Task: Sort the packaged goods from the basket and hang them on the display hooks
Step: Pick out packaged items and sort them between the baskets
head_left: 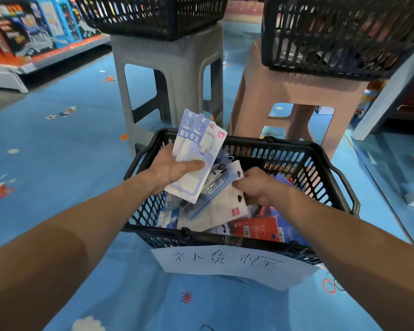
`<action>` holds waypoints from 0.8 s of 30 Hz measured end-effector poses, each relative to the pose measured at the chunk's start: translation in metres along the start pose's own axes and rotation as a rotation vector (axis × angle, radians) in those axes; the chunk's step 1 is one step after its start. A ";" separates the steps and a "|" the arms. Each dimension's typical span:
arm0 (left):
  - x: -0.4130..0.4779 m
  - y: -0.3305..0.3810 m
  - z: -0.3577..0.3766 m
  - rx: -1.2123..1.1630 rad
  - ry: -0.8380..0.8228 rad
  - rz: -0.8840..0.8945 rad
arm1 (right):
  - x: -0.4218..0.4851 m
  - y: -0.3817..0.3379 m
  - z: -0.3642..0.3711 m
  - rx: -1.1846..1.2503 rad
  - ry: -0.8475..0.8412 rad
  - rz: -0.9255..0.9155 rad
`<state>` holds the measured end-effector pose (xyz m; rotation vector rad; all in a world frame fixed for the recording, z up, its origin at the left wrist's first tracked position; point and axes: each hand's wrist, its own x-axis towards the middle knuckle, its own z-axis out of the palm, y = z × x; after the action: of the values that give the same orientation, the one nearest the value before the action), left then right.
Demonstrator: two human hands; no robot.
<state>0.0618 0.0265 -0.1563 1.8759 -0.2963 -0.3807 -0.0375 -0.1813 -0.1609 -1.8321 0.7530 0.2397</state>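
A black plastic basket (pixel 320 168) stands on the blue floor in front of me, with a handwritten paper label (pixel 225 261) taped to its near rim. It holds several packaged goods, among them a red pack (pixel 256 226). My left hand (pixel 170 167) grips a fanned stack of pale blue-and-white packs (pixel 196 149) above the basket's left side, thumb across the front. My right hand (pixel 256 185) reaches into the basket and pinches the top edge of a white carded pack with a blue pen (pixel 215 206). No display hooks are in view.
A grey stool (pixel 167 75) and a pink-brown stool (pixel 294 96) stand just behind the basket, each carrying another black basket (pixel 153 15) (pixel 332 37). Store shelving with boxed goods (pixel 26 27) runs along the far left. A white fixture (pixel 392 91) stands at the right.
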 end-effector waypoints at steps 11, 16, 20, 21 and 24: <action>-0.003 0.007 -0.002 0.080 0.075 0.034 | -0.010 -0.037 -0.054 -0.013 0.293 -0.318; -0.006 0.005 0.003 0.143 0.024 0.066 | -0.024 -0.046 -0.054 0.044 0.096 -0.257; -0.005 0.000 0.005 0.137 -0.011 0.064 | -0.028 -0.053 -0.052 0.307 -0.160 -0.092; -0.005 -0.001 0.004 0.137 -0.013 0.055 | -0.031 -0.054 -0.052 0.348 -0.247 -0.051; -0.005 -0.005 0.003 0.138 -0.013 0.044 | -0.034 -0.053 -0.048 0.319 -0.460 -0.029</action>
<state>0.0561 0.0274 -0.1616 1.9987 -0.3807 -0.3505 -0.0409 -0.2002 -0.0841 -1.4118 0.4128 0.4752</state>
